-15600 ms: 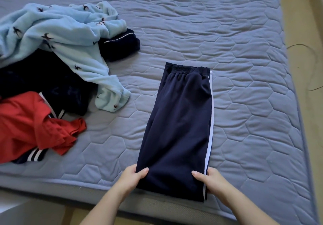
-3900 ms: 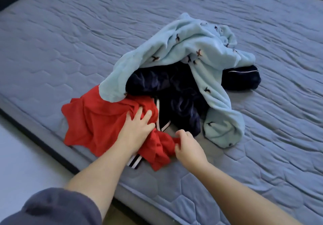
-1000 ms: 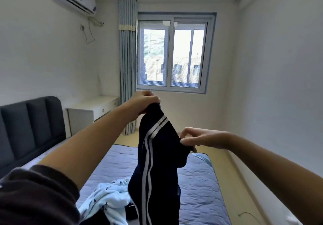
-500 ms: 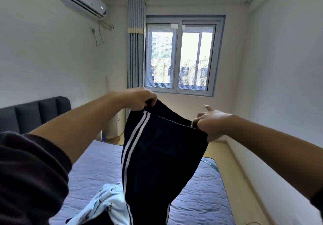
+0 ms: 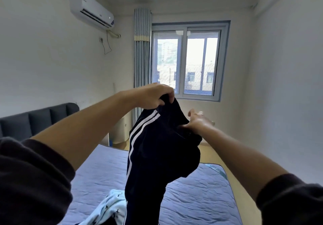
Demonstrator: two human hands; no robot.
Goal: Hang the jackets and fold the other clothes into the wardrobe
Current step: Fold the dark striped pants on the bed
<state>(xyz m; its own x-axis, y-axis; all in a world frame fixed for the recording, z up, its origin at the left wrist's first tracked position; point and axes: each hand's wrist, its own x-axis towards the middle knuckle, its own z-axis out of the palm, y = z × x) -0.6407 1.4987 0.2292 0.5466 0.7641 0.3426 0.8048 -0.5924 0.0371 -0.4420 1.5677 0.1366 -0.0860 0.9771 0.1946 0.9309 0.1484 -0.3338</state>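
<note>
- The left hand [image 5: 153, 96] is raised in front of the window [image 5: 186, 62]. Its fingers [image 5: 161, 101] are curled down and bunched over the top edge of a pair of dark navy track pants [image 5: 162, 148], gripping the cloth.
- From those fingers the pants hang straight down. Two white side stripes [image 5: 138, 134] start just below the knuckles and run down the left edge of the cloth.
- The right hand [image 5: 197, 121] is lower and to the right of the left fingers, reaching forward. Its fingers [image 5: 199, 117] look stretched and slightly spread, but they are blurred.
- The other corner of the waistband is gathered against the underside of the right hand near the thumb. I cannot tell whether the thumb pinches it.
- Between the two hands the waistband slopes from the left fingers down to the right hand, and the cloth sags in folds below it.
- Well beneath both hands lies the quilted blue-grey mattress [image 5: 197, 198]. The lower end of the pants runs out of view at the bottom edge.
- A light blue garment with small dark prints [image 5: 111, 205] lies on the mattress, below the left fingers and beside the hanging pants.
</note>
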